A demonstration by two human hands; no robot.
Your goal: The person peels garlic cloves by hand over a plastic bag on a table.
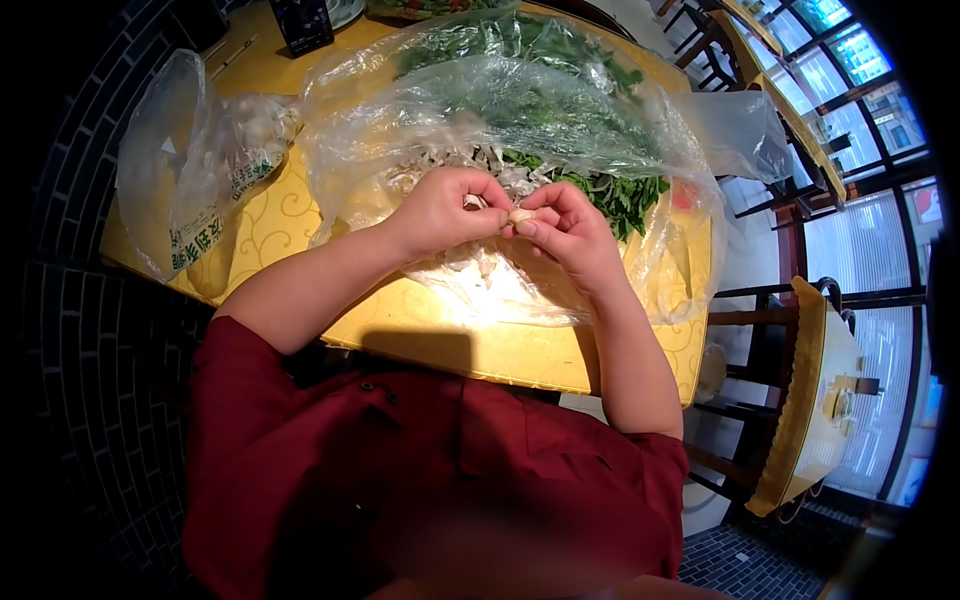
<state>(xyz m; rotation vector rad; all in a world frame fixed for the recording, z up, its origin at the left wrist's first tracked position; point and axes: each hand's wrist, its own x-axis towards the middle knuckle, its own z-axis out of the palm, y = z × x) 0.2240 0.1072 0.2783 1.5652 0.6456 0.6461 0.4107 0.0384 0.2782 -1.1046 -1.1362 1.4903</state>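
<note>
A small garlic clove (521, 216) is held up between the two hands, above the near part of a clear plastic sheet (335, 175). It looks pale cream, rounded and plump, with a faint yellowish tint; its finer surface is too small to make out. The left hand (450, 208) pinches its left side with thumb and fingertips, and the right hand (575, 232) pinches it from the other side, fingers curled, so the fingertips almost meet. Below lie whitish scraps (487, 265) on the plastic, brightly lit. Just beyond the right hand are dark leafy greens (628, 200), with feathery greens (560, 75) behind them under crumpled plastic. To the left, a printed bag (165, 175) sits on the yellow tablecloth (280, 215), near a phone (302, 25) farther back.
</note>
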